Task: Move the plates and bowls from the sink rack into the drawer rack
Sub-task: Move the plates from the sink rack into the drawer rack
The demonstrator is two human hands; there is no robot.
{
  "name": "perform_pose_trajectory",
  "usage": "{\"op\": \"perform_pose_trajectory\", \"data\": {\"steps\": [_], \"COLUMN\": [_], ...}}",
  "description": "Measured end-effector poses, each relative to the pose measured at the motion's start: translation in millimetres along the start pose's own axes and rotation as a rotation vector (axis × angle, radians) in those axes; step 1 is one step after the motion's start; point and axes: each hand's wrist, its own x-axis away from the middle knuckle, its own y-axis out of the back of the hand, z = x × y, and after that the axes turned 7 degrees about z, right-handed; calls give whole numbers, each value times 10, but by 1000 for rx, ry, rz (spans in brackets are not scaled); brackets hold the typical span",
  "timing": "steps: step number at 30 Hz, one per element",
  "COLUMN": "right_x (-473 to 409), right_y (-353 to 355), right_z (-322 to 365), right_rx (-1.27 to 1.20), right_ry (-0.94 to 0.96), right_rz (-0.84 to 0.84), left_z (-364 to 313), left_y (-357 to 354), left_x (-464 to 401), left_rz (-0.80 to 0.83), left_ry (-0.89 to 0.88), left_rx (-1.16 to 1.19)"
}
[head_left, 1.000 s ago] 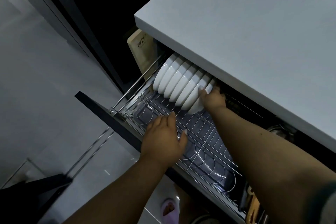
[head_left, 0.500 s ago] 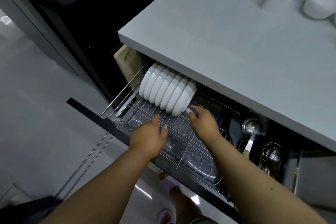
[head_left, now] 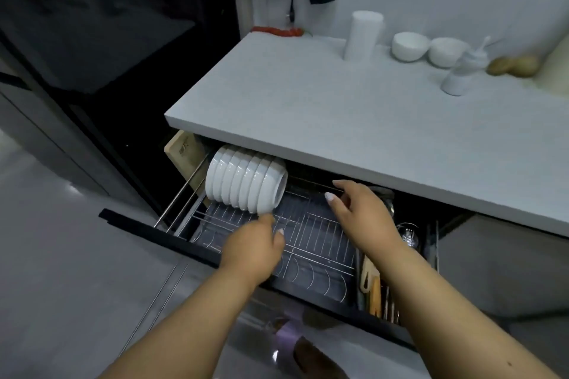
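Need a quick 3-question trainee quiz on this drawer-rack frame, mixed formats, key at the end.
1. True or false: the right hand is holding a bowl.
2. Where do the stacked white bowls sit in the drawer rack?
A. far left end, on their sides
B. middle, upright
C. right end, beside the utensils
3. Fill in: two more white bowls stand on the ___, near the wall.

Key:
1. False; it is open and empty above the wires, as is the left hand.
2. A
3. countertop
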Motion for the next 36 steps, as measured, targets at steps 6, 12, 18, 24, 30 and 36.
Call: {"op": "perform_pose_trajectory", "data": {"steps": [6, 12, 18, 24, 30, 36], "right_x": [523, 999, 1449, 2051, 2724, 3434], "right_y": [536, 922, 1288, 1745, 2218, 2863], "right_z": [-248, -630, -1102, -1751, -2501, -3261], "right_rx": [-39, -30, -17, -40, -57, -59], "right_ry": [-79, -197, -292, -438, -540, -644], "right_rz": [-133, -246, -347, -474, -581, -688], "left_z": [-611, -1278, -1957, -2857, -3857, -4909], "left_y": [-73, -280, -519, -873, -1349, -1832], "left_x": [85, 137, 155, 233, 519, 727], "left_rz": [26, 62, 127, 174, 271, 363], "left_ry": [-134, -305, -451, -637, -762, -914], "left_rx": [-15, -51, -92, -123, -161, -181]}}
